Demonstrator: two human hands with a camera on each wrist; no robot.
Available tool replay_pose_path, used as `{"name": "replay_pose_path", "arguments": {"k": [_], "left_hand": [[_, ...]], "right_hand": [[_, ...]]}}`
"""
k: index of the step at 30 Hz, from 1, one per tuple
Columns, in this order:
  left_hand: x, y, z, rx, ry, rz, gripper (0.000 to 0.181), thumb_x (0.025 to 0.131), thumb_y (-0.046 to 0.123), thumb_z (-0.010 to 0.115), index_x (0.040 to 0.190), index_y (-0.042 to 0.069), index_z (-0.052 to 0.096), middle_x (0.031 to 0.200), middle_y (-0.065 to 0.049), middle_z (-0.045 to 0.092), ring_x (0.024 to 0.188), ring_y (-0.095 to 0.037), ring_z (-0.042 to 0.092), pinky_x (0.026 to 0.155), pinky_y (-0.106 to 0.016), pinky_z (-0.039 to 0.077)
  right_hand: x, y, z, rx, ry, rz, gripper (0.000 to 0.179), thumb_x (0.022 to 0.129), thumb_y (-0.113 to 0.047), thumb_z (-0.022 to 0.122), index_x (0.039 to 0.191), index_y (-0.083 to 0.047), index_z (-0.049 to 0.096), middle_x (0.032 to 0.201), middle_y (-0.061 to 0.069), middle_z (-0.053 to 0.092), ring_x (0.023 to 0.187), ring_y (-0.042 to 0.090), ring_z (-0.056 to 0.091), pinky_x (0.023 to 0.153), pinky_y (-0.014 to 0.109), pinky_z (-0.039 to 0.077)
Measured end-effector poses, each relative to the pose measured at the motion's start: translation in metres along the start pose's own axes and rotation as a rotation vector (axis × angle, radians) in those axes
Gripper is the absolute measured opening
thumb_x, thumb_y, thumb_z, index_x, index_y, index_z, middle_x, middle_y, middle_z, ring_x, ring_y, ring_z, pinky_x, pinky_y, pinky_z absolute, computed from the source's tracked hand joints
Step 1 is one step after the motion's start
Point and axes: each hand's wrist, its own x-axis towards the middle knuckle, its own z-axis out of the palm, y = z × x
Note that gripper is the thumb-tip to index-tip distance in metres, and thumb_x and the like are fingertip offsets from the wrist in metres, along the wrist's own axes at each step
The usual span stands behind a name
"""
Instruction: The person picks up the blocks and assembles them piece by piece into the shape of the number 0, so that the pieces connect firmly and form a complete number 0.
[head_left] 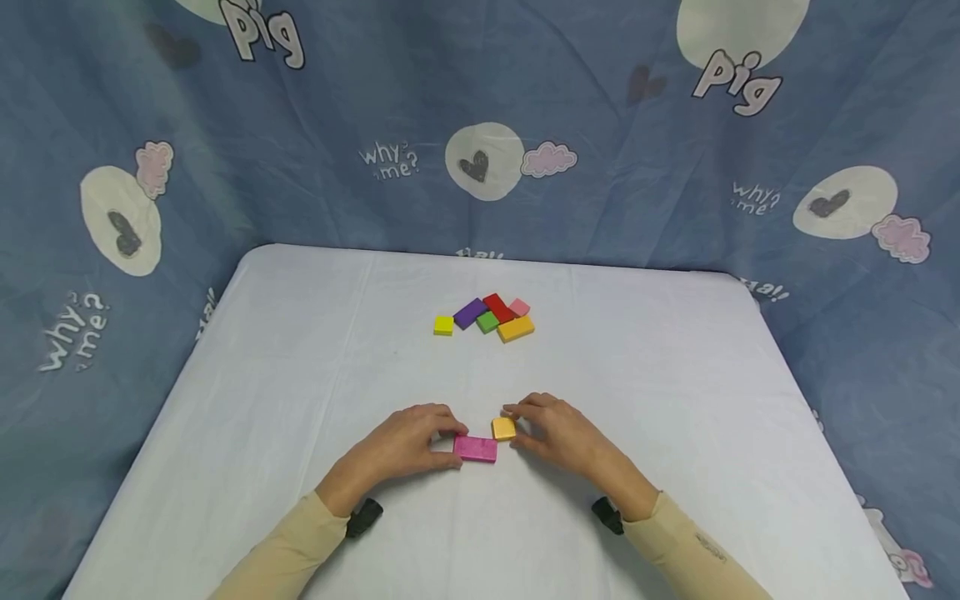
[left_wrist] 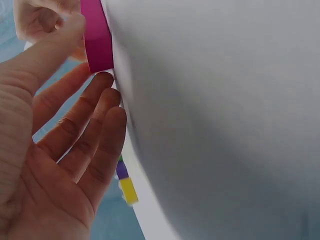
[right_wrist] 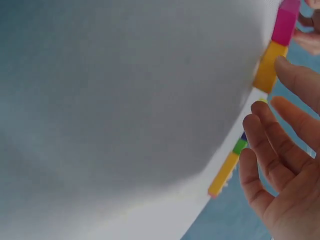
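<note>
A pink rectangular block (head_left: 476,449) lies flat on the white table, nearest to me. My left hand (head_left: 412,440) pinches its left end between thumb and index finger, the other fingers extended in the left wrist view. Just beyond the pink block's right end is a small orange-yellow block (head_left: 503,429); they meet or nearly meet at a corner. My right hand (head_left: 558,432) holds this small block from the right, thumb on the near side and index finger at the far side. In the right wrist view the thumb overlaps the orange-yellow block (right_wrist: 266,67).
Farther back lies a loose group of blocks: yellow (head_left: 443,326), purple (head_left: 470,313), green (head_left: 487,322), red (head_left: 498,307), light pink (head_left: 519,307) and orange (head_left: 516,329). A blue patterned cloth (head_left: 330,192) hangs behind the white table (head_left: 300,333).
</note>
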Motion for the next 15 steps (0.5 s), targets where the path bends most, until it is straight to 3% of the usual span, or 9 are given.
{"name": "replay_pose_path", "arguments": {"k": [4, 8, 12, 15], "left_hand": [[-0.004, -0.007, -0.014, -0.026, 0.049, -0.053, 0.036, 0.085, 0.036, 0.077, 0.113, 0.013, 0.073, 0.099, 0.007, 0.065, 0.085, -0.011, 0.057, 0.075, -0.031, 0.05], [-0.001, -0.023, -0.037, -0.041, 0.143, -0.079, 0.033, 0.09, 0.032, 0.073, 0.114, 0.01, 0.072, 0.103, 0.001, 0.067, 0.09, -0.016, 0.062, 0.077, -0.035, 0.051], [0.015, -0.041, -0.058, -0.024, 0.238, -0.091, 0.033, 0.092, 0.029, 0.07, 0.117, 0.007, 0.07, 0.114, -0.007, 0.065, 0.1, -0.023, 0.062, 0.083, -0.041, 0.051], [0.03, -0.051, -0.066, 0.035, 0.272, -0.125, 0.036, 0.094, 0.029, 0.068, 0.122, 0.006, 0.068, 0.123, -0.01, 0.061, 0.111, -0.028, 0.058, 0.091, -0.045, 0.048]], "right_hand": [[-0.009, 0.001, -0.007, -0.003, 0.045, 0.037, 0.042, 0.085, -0.021, 0.077, 0.125, -0.01, 0.067, 0.113, 0.003, 0.065, 0.105, 0.02, 0.061, 0.09, 0.039, 0.05], [-0.019, -0.002, -0.008, -0.018, 0.07, 0.041, 0.038, 0.087, -0.022, 0.076, 0.122, -0.01, 0.069, 0.111, 0.005, 0.066, 0.102, 0.022, 0.062, 0.088, 0.04, 0.051], [-0.032, -0.009, -0.002, -0.035, 0.083, 0.047, 0.038, 0.087, -0.025, 0.076, 0.121, -0.011, 0.069, 0.11, 0.004, 0.065, 0.101, 0.021, 0.063, 0.086, 0.04, 0.052], [-0.04, -0.017, 0.006, -0.054, 0.106, 0.025, 0.039, 0.085, -0.026, 0.077, 0.121, -0.011, 0.069, 0.112, 0.004, 0.064, 0.101, 0.021, 0.062, 0.085, 0.039, 0.052]]}}
